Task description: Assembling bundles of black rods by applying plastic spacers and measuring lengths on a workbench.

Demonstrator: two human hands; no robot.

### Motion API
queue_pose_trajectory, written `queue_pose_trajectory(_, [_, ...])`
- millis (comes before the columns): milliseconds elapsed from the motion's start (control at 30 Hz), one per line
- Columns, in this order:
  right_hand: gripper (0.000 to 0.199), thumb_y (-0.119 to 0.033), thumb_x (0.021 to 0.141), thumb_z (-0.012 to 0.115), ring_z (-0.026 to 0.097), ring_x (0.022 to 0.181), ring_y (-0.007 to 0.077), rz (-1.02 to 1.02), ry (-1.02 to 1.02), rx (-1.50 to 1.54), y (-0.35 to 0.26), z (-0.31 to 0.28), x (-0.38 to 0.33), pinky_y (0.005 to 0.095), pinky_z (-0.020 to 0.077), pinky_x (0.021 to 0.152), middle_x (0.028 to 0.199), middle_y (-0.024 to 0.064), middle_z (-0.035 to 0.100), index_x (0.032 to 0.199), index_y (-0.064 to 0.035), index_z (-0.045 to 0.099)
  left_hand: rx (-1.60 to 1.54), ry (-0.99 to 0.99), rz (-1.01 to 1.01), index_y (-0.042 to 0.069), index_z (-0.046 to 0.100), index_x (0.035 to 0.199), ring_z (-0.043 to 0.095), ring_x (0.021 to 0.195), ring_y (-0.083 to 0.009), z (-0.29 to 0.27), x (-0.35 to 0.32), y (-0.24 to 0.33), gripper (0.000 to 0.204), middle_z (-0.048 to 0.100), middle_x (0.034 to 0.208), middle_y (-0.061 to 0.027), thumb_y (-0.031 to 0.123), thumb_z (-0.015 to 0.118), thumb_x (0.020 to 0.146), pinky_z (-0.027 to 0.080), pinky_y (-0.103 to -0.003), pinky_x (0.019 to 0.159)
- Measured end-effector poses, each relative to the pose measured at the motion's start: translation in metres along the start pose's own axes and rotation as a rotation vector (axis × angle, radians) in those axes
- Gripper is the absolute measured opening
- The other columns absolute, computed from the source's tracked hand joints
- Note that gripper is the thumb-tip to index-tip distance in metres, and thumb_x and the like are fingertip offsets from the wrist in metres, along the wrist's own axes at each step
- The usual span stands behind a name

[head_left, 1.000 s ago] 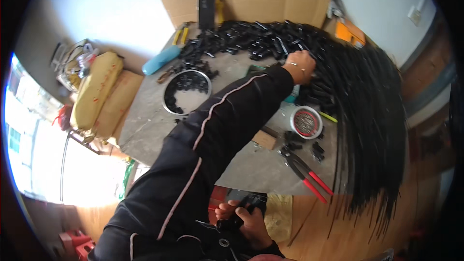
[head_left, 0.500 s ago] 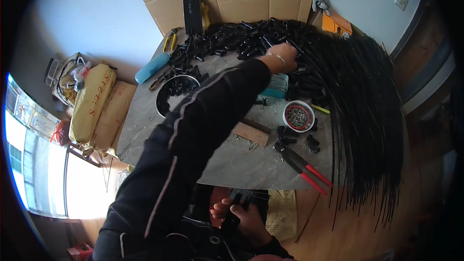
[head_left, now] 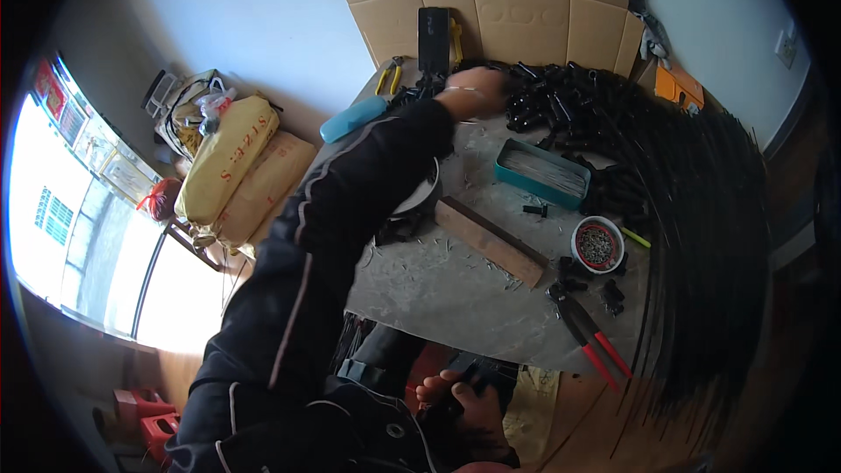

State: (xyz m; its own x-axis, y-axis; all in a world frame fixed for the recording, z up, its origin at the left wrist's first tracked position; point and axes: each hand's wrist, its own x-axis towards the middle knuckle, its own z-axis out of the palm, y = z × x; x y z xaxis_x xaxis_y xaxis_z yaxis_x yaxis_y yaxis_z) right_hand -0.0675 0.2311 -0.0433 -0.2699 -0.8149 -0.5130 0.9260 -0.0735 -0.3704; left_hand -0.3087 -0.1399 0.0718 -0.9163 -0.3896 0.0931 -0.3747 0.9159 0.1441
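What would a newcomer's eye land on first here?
Probably the big sheaf of long black strands covering the right side of the table and hanging past its front edge. Next, the dark left sleeve cutting across the table's left side, its blurred left hand near the heap of short black pieces at the back. Then the red-handled pliers near the front right edge.
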Motion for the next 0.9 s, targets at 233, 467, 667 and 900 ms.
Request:
queue_pose_trajectory(233, [0.025, 0.000, 0.094, 0.038, 0.065, 0.099, 0.0357, -0.023, 0.025, -0.047, 0.012, 0.007, 0.002, 0.0452, 0.0522, 0.092, 0.106, 0.0234, 0.064, 0.114, 0.0061, 0.051, 0.127, 0.018, -0.011, 0.015, 0.070, 0.100, 0.060, 0.102, -0.0339, 0.029, -0.019, -0.143, 0.030, 0.065, 0.098, -0.0167, 0.024, 0.068, 0.071, 0.049, -0.044, 0.087])
queue_pose_trajectory(467, [0.026, -0.008, 0.094, 0.045, 0.065, 0.095, 0.0379, -0.020, -0.002, -0.163, 0.027, 0.023, -0.001, 0.0556, 0.0521, 0.085, 0.106, 0.0226, 0.063, 0.119, -0.0014, 0.050, -0.478, 0.049, 0.059, 0.004, 0.067, 0.099, 0.068, 0.086, -0.0250, 0.015, -0.042, -0.103, 0.029, 0.068, 0.090, -0.0134, 0.024, 0.070, 0.078, 0.056, -0.038, 0.074])
queue_pose_trajectory(667, [0.035, -0.008, 0.092, 0.043, 0.066, 0.087, 0.0373, -0.165, -0.118, -0.112, 0.035, 0.024, -0.001, 0.0517, 0.0554, 0.075, 0.104, 0.0229, 0.063, 0.126, -0.0003, 0.040, -1.361, -0.599, 0.195, -0.005, 0.056, 0.117, 0.067, 0.077, -0.0173, -0.013, -0.224, 0.014, 0.033, 0.067, 0.092, -0.0123, 0.008, 0.062, 0.087, 0.056, -0.029, 0.067])
queue_pose_trajectory(900, [0.028, -0.015, 0.097, 0.043, 0.068, 0.088, 0.0343, -0.338, -0.141, -0.200, 0.046, 0.039, -0.010, 0.0431, 0.0575, 0.074, 0.104, 0.0218, 0.063, 0.120, 0.0023, 0.042, -2.031, -0.567, -0.254, 0.000, 0.059, 0.111, 0.066, 0.089, -0.0226, 0.046, -0.361, 0.038, 0.022, 0.066, 0.099, -0.0141, 0.001, 0.058, 0.089, 0.056, -0.031, 0.072])
